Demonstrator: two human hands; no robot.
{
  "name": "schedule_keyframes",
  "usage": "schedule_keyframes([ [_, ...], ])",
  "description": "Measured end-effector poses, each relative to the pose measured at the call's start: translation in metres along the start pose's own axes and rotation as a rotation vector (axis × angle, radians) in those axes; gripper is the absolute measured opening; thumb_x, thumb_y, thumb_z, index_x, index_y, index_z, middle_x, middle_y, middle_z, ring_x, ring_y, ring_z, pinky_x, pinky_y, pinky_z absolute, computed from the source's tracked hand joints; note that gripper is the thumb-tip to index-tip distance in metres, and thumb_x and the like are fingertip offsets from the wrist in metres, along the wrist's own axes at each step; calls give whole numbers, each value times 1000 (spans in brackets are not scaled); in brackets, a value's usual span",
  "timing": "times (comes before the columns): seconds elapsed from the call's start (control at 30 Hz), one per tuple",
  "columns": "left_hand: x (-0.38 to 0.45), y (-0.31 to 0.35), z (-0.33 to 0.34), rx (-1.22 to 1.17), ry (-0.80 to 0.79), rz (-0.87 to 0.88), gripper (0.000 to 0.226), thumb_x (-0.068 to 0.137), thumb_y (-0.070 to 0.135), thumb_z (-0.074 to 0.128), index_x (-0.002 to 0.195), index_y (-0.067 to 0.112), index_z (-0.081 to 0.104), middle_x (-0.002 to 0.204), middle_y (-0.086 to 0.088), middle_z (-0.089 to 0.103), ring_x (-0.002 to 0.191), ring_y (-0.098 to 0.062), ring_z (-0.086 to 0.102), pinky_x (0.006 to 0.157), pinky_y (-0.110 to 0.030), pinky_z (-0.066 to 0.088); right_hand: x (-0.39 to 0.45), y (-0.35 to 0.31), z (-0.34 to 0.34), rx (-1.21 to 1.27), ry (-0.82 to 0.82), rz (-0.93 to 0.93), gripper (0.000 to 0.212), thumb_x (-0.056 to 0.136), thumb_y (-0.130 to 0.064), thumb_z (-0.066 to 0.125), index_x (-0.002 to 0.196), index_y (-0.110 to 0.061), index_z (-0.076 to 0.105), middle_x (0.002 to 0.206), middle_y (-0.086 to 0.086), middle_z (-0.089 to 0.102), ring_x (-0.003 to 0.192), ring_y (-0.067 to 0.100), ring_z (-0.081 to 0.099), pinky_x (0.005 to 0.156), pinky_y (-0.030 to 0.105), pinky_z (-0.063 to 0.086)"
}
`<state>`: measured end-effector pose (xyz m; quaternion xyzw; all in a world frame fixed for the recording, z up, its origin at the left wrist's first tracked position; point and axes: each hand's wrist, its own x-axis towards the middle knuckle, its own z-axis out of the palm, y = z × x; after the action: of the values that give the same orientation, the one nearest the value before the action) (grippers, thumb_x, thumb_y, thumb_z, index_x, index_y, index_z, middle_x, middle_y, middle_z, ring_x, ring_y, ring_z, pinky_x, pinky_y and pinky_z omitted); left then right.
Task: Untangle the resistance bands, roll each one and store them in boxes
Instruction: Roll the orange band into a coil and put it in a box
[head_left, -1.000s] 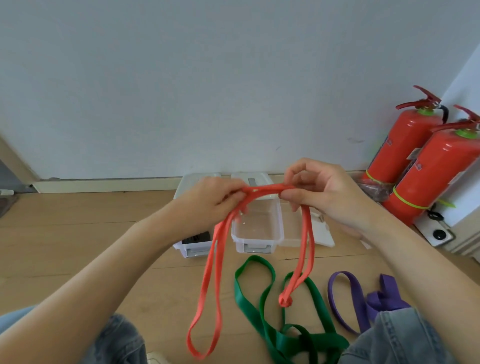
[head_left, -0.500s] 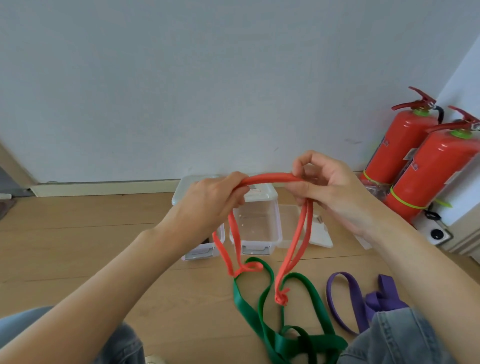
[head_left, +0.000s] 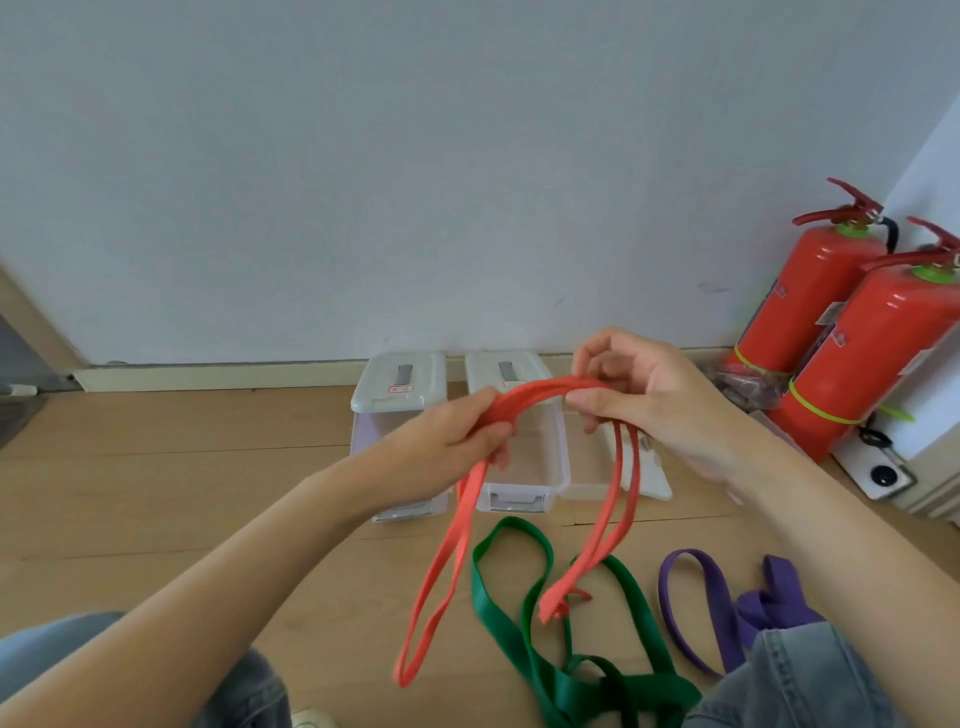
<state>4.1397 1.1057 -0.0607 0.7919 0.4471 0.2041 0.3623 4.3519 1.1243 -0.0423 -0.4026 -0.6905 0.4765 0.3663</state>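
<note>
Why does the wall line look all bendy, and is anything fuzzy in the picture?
Head view: the wide-angle lens bends the baseboard and tilts the fire extinguishers near the edge. The orange band held by the left hand and right hand looks slightly smeared at its hanging loops; light is soft and even, with no glare.

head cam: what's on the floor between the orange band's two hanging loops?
In the head view, the near loop of the green band lies on the wood floor there, between the orange band's loops.
</note>
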Motion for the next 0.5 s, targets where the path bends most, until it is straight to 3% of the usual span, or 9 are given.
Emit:
schedule_keyframes([
  [0.07,-1,2,-6,-95,36,17,17,99,13,37,101,10,54,69,9,52,63,-8,51,65,-28,47,-2,0,-2,11,-68,41,18,69,-16,74,73,-26,59,70,-2,67,64,13,64,62,17,49],
  [0.17,-1,4,-5,-101,-12,51,20,99,11,37,105,8,55,65,9,49,56,-4,45,60,-18,41,-2,2,6,96,-161,70,27,63,-18,75,74,-18,50,72,3,68,62,16,62,60,23,51],
  [0.27,-1,6,0,-85,-52,54,19,99,11,38,93,17,55,67,11,54,55,0,47,60,-15,40,-1,2,15,138,-173,54,26,72,-15,72,86,-15,50,70,5,64,52,13,49,49,21,42],
  [0.4,-4,7,-10,-115,-100,65,24,98,5,39,102,17,59,70,22,64,67,3,59,69,-12,45,1,0,11,102,-95,37,9,83,-8,63,87,-14,57,66,-1,64,47,4,43,46,15,34],
  [0.5,-3,7,-8,206,109,71,25,96,4,41,108,11,61,72,13,61,73,-9,62,68,-15,44,0,1,11,58,-99,68,9,86,-10,61,88,-18,57,67,1,66,45,6,35,43,15,30],
])
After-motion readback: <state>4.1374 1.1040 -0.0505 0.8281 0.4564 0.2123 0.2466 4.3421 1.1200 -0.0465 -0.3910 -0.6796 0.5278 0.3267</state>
